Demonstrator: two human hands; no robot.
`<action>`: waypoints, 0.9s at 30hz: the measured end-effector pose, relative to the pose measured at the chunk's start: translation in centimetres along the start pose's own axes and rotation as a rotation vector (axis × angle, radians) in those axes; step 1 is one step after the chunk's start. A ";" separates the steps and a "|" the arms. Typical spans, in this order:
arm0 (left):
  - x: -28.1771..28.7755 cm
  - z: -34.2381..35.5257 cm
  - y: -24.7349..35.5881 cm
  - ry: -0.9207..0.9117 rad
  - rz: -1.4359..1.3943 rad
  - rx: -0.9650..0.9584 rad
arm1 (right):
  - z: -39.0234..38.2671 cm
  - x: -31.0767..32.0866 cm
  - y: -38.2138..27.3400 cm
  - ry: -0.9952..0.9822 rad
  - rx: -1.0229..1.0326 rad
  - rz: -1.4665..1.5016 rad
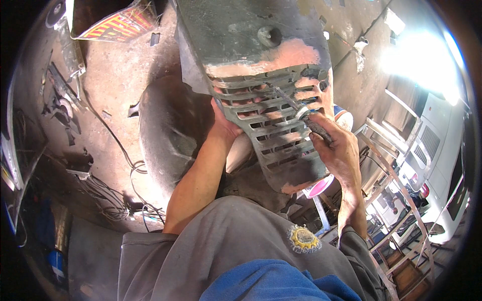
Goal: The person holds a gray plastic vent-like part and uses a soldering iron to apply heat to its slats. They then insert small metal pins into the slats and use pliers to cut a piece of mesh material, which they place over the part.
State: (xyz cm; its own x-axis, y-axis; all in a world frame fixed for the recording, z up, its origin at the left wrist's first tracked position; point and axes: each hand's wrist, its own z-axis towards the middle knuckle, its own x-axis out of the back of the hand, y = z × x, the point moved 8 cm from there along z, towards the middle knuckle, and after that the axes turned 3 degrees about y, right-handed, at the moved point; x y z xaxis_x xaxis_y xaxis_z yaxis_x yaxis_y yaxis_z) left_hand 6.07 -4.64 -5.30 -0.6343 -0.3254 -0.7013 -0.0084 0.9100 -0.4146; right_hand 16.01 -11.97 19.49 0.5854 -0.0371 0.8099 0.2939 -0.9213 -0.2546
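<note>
Head view, and it's the right hand (pixel 337 146) up front, fingers wrapped firmly around the grip of a slim hand tool (pixel 286 97)! That tool slants up and to the left, its thin metal shaft lying over the slats of a big dark-grey panel (pixel 236 42). And where's the panel? Square in front of the person, its slotted end towards the body, the slots just left of the right hand and beyond the left wrist.

Now to the left hand (pixel 227 123): it's in at the panel's left edge, fingers tucked behind and peeking through the slots! Gripping or simply propping? Cannot tell from here, but it touches the panel all right.

Look at those salmon-pink patches (pixel 293 52), smeared across the panel above the slots and down its right side, with a round dark knob (pixel 270 36) just above them. By the panel's lower right corner sits a pink disc-like surface (pixel 319 186) with a pale rim. Over on the left, a bulky dark rounded object (pixel 163 130) stands on the floor (pixel 118 75), loose cables (pixel 103 198) beyond it!
</note>
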 end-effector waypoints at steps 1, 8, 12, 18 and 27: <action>0.0 -0.2 0.0 0.043 0.019 -0.008 | 0.1 -0.2 -0.1 0.005 0.006 0.005; -0.9 -0.4 -0.1 0.010 -0.027 0.007 | 0.3 -0.8 0.2 -0.042 -0.023 0.003; -1.8 -0.7 0.0 -0.056 -0.015 0.001 | 0.3 -0.9 0.2 -0.051 -0.037 0.007; -1.6 -0.7 0.0 -0.073 -0.019 -0.001 | 0.2 -1.1 0.6 -0.074 -0.068 0.009; -1.8 -0.6 -0.1 -0.137 -0.067 0.020 | 0.2 -1.3 0.9 -0.087 -0.063 -0.022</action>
State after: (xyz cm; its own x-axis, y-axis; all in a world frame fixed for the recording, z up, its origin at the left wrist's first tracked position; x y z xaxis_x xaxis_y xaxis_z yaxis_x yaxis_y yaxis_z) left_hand 6.75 -3.96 -3.69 -0.5214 -0.4184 -0.7437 -0.0310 0.8803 -0.4735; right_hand 15.70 -12.64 18.09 0.6435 0.0141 0.7654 0.2607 -0.9441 -0.2018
